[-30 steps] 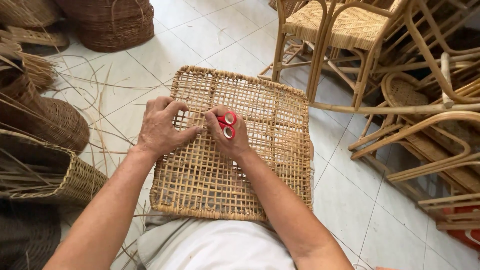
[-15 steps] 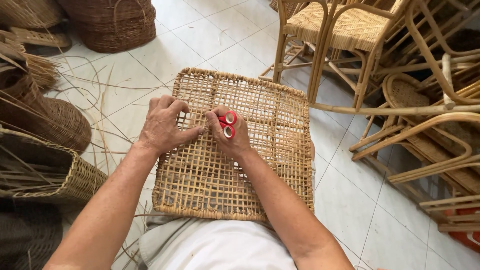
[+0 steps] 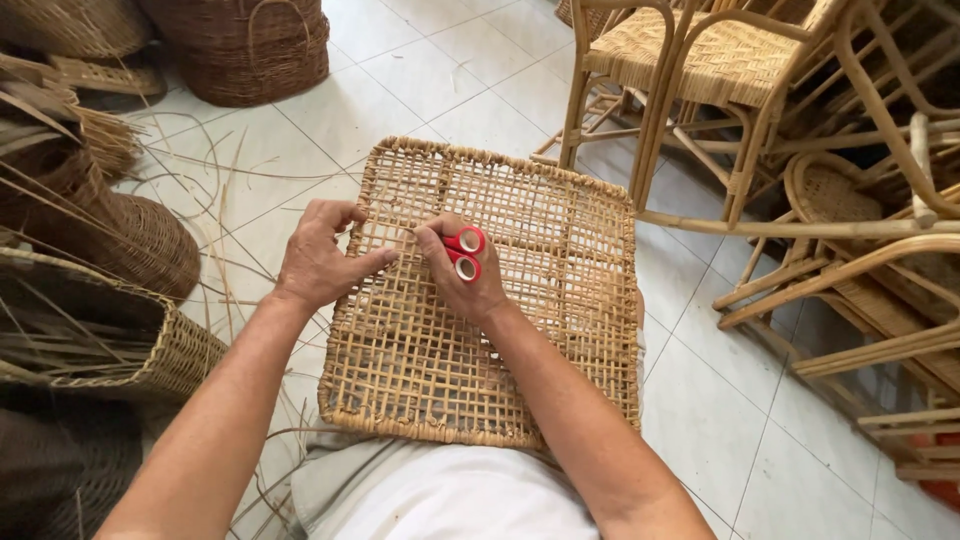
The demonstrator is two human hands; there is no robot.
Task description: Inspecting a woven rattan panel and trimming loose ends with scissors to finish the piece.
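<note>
- Presently, the square open-weave cane panel point(image 3: 490, 300) lies flat across the person's lap, its far edge out over the white tiled floor point(image 3: 430, 90).
- Left hand point(image 3: 325, 258) rests palm-down on the panel's left part; its fingers point(image 3: 375, 262) are released, holding nothing, the thumb stretched toward the right hand.
- Right hand point(image 3: 462, 275) sits near the panel's middle, its fingers clenched around a pair of red-handled scissors point(image 3: 465, 252); both red loops show above the knuckles, the blades hidden under the hand.
- The two hands lie just beside each other; whether they touch cannot be told.
- Loose pale cane strands point(image 3: 215, 195) are scattered on the floor left of the panel.
- Dark woven baskets point(image 3: 250, 45) stand at the upper left, and a lighter woven basket point(image 3: 150, 350) sits close by the left forearm.
- Rattan chair frames point(image 3: 700, 80) are stacked at the right, well apart from the hands.
</note>
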